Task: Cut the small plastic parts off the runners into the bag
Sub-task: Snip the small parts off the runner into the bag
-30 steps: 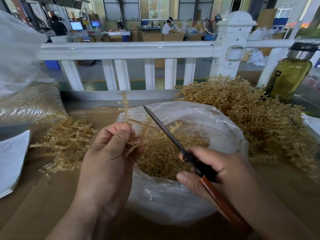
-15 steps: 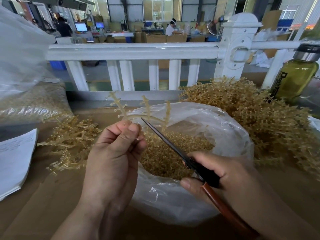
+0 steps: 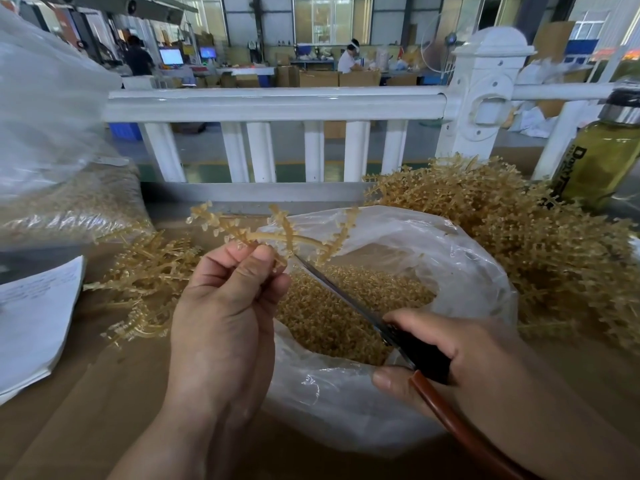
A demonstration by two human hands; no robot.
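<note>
R hand (image 3: 460,362) grips shears (image 3: 349,296) by the handles, fingers curled; blade tip meets runner (image 3: 277,233). L hand (image 3: 225,306) pinches runner betw. thumb and fingertips, over open bag (image 3: 478,271) so cut parts (image 3: 332,320) drop in. Uncut pile (image 3: 519,244) lies beyond, at hand.

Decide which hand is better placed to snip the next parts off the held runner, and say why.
Right. The right hand holds the scissors, blade tip at the runner above the bag; the left hand only pinches the runner.
</note>
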